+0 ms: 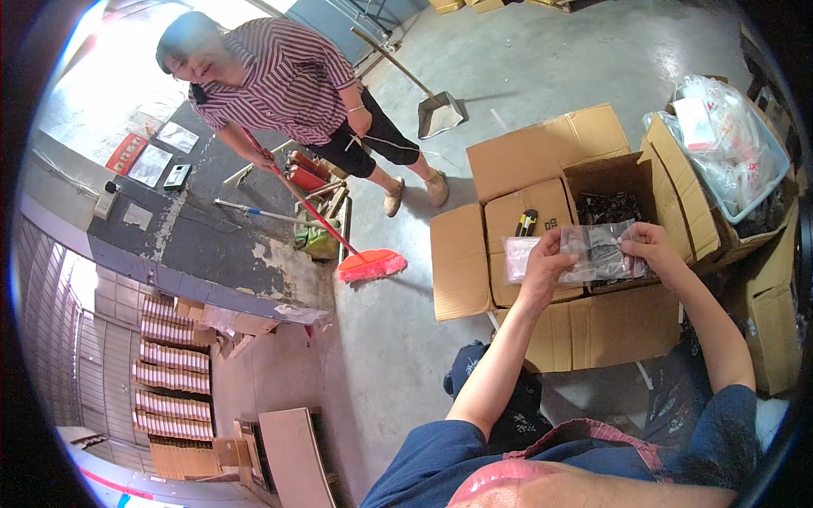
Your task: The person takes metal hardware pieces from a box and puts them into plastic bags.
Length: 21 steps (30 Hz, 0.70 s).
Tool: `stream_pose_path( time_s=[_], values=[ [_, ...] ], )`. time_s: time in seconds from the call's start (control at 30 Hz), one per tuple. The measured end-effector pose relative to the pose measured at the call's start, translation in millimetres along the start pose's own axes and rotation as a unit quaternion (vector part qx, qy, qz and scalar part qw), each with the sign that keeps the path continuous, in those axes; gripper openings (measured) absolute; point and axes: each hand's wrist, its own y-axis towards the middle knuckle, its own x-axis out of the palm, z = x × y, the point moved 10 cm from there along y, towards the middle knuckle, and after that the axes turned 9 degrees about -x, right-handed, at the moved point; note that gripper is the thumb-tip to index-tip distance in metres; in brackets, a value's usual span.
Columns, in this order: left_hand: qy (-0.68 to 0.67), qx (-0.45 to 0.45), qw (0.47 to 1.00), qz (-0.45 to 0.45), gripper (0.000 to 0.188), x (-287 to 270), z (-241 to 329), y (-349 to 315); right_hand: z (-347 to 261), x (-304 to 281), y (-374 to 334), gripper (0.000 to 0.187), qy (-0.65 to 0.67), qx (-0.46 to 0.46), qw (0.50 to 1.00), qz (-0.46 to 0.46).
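1. Above the open cardboard box (605, 332), we stretch a clear plastic bag (603, 244) between our hands.
2. Our left hand (549, 264) pinches its left side; our right hand (652, 247) grips its upper right.
3. Just beyond the bag, dark parts (608, 207) fill a compartment.
4. Beyond our left hand lies a utility knife (526, 223).

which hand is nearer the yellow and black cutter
Left. The left hand is just below and right of the cutter in the picture; the right hand is well to its right, at the far end of the clear plastic bag.
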Motion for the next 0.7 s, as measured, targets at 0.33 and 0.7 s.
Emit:
stream_pose_path(
  time_s=[0.33,0.7],
  values=[
    [0.034,0.004,0.999,0.031,0.032,-14,-14,11,-2,5,1,0.011,0.010,-0.004,1.000,-0.001],
    [0.011,0.065,0.993,0.097,0.024,-34,-8,10,-6,4,4,0.011,0.012,-0.014,1.000,0.003]
  ],
)
